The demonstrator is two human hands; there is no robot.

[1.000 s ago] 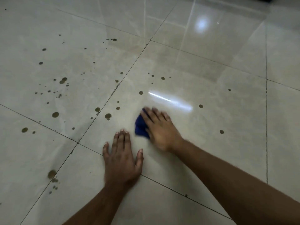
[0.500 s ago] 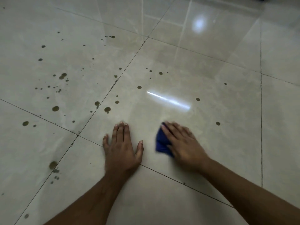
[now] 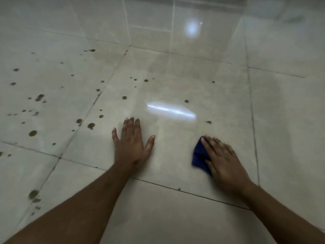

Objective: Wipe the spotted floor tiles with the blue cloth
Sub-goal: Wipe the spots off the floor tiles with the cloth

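My right hand (image 3: 223,159) presses flat on a folded blue cloth (image 3: 199,155), which sticks out from under the fingers on the left, on the near right part of the centre tile (image 3: 175,138). My left hand (image 3: 131,145) lies flat and open on the same tile, fingers spread, about a hand's width left of the cloth. Dark brown spots dot the floor: a few on the centre tile, such as one spot (image 3: 208,122) just beyond the cloth, and many on the left tile (image 3: 44,103).
Glossy beige tiles with dark grout lines (image 3: 253,120) fill the view. More brown spots (image 3: 33,193) sit on the near left tile. A bright light streak (image 3: 172,110) reflects off the centre tile. A tiled wall reflects at the top.
My right hand has slid the blue cloth to the right and nearer to me across the centre tile. My left hand has stayed planted.
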